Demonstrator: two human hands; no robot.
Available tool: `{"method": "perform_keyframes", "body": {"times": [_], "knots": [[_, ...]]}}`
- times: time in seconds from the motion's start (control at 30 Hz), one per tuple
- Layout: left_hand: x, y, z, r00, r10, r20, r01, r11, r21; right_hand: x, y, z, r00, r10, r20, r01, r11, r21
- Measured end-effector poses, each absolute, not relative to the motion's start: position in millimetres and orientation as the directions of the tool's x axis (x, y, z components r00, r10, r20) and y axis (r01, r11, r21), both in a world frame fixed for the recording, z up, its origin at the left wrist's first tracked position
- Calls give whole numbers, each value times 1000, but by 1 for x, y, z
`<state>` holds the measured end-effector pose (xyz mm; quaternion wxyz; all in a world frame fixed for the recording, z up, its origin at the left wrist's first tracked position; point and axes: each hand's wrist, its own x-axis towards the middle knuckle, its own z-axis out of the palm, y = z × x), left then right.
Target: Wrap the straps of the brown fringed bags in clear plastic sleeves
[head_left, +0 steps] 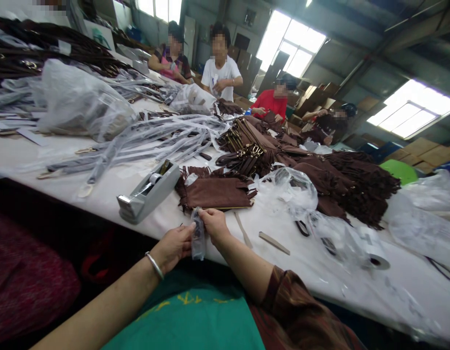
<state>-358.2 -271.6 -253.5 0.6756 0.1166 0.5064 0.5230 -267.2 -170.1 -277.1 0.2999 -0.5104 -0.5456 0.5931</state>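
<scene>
Between my two hands, at the table's near edge, hangs a small clear plastic sleeve (198,238) with something dark inside that I cannot make out. My left hand (173,249), with a silver bangle on the wrist, pinches its left side. The fingers of my right hand (213,223) are closed on its upper end. Just beyond lies a brown fringed pouch (217,193), flat on the white table (225,248). A grey tape dispenser (149,190) stands to the left of the pouch.
Plastic-wrapped straps (155,141) spread across the left, near a large plastic bag (82,102). Brown pouches with metal clasps (250,146) are heaped beyond. A plastic roll (371,250) and a flat strip (274,242) lie at right. Several people work across the table.
</scene>
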Motion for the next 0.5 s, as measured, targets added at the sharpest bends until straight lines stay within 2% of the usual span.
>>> {"method": "perform_keyframes", "body": {"times": [0.07,0.13,0.2,0.27,0.3,0.4,0.5], "knots": [[-355,-273,-256,-83,825,-558,-609,401,684,-266,-169,-278,-331,894,-302,280,-213,-936],[-356,-272,-258,-131,808,-574,-617,387,685,-260,-166,-273,-376,895,-239,363,-95,-927],[-359,-270,-260,-142,784,-604,-614,409,675,-253,-160,-262,-436,900,-30,412,170,-895],[-364,-268,-262,-128,778,-615,-600,433,672,-248,-152,-246,-523,833,181,442,447,-778],[-365,-266,-262,-122,783,-610,-589,437,679,-247,-149,-239,-572,789,227,464,539,-703],[-365,-263,-264,-165,802,-574,-543,412,732,-256,-142,-223,-671,718,184,555,651,-518],[-360,-264,-262,-210,814,-542,-513,380,770,-268,-143,-224,-684,716,141,607,666,-434]]}}
